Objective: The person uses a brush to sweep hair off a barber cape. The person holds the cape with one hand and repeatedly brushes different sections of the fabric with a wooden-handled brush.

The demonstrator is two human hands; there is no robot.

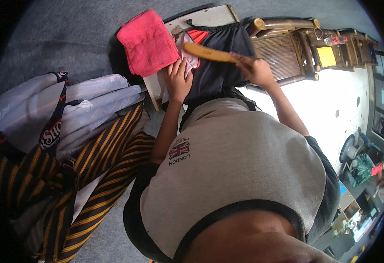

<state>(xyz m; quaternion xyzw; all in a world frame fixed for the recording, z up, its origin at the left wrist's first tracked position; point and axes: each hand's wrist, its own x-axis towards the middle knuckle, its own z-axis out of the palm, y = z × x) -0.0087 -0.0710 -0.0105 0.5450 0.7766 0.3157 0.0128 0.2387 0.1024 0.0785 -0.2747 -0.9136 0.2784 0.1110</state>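
My right hand (257, 70) grips the end of a wooden-handled brush (208, 53), whose pale wood bears writing; its bristles are not visible. Beneath the brush lies a black garment (223, 42) with an elastic waistband and a red panel, spread over a low white wooden table (208, 16). Flat on a pale pink fabric piece with a red edge (192, 59) rests my left hand (178, 79), fingers apart. Touching the left side of that hand is a folded red-pink towel (147, 42), partly over the table's edge.
Left on the grey carpet (86, 56) lie grey-white cloth (96, 90) and black-and-yellow striped fabric (109, 161). Bamboo seats (279, 56) line the right, with a plastic bottle (335, 40) and a yellow item (326, 57). Another person (363, 167) sits far right.
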